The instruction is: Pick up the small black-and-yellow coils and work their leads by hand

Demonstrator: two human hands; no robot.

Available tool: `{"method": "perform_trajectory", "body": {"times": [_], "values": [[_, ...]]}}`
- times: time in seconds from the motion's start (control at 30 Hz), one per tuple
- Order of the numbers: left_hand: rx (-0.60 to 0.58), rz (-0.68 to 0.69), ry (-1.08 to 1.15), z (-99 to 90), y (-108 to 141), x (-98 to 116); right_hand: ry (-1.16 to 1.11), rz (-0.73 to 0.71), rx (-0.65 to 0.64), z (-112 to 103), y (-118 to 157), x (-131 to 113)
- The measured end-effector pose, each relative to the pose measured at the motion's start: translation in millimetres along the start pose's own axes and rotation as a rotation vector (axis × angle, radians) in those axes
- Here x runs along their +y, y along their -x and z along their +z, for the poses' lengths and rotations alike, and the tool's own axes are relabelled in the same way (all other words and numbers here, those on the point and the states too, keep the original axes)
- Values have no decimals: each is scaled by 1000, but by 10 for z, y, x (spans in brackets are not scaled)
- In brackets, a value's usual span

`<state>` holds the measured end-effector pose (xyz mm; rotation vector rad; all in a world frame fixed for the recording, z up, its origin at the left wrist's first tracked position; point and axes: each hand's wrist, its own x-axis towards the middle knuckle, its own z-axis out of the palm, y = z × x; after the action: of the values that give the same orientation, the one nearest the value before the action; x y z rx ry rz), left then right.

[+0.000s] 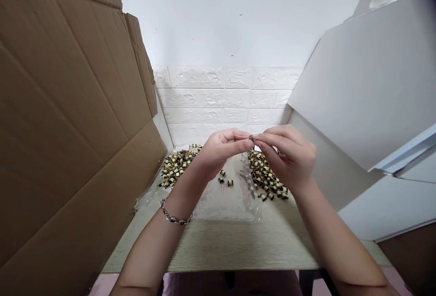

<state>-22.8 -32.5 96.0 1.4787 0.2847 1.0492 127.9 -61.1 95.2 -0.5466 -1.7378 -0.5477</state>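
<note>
My left hand [226, 147] and my right hand [289, 153] meet in front of me, raised above the table. Between their fingertips is one small dark part [251, 138], mostly covered by the fingers; it may be of the same kind as the pieces below. Both hands pinch it. Behind my left wrist lies a pile of small yellow-and-black coil-like parts [177, 166] with thin copper-coloured ends. A second pile of such parts [264, 173] lies below my right hand. A few loose ones [230, 183] rest between the piles on a clear plastic bag [225, 205].
A tall cardboard sheet [68, 105] walls off the left side. White panels [361, 82] stand on the right. At the back is a white brick-patterned wall [214, 98]. The pale wooden table [245, 246] ends just in front of me.
</note>
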Motion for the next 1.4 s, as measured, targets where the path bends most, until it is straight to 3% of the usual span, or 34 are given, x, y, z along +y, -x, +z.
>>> {"method": "perform_trajectory", "body": {"times": [0.3,0.77,0.9,1.0,1.07,1.27,1.4], "values": [[-12,-40,-82,-60,19,26,-67,91,-135,-41,-37,9],[-21,-69,-79,-83,18,32,-173,167,-166,-35,-36,23],[44,-39,-181,-72,30,57,-182,170,-197,-45,-42,46],[203,75,-414,-30,35,78,-145,188,-238,-50,-51,73],[339,224,-612,7,38,79,-125,245,-241,-43,-55,83],[655,662,-1252,46,51,-5,-222,698,-117,-50,-70,20],[701,798,-1438,12,44,-82,-496,921,-233,-97,-70,-34]]}}
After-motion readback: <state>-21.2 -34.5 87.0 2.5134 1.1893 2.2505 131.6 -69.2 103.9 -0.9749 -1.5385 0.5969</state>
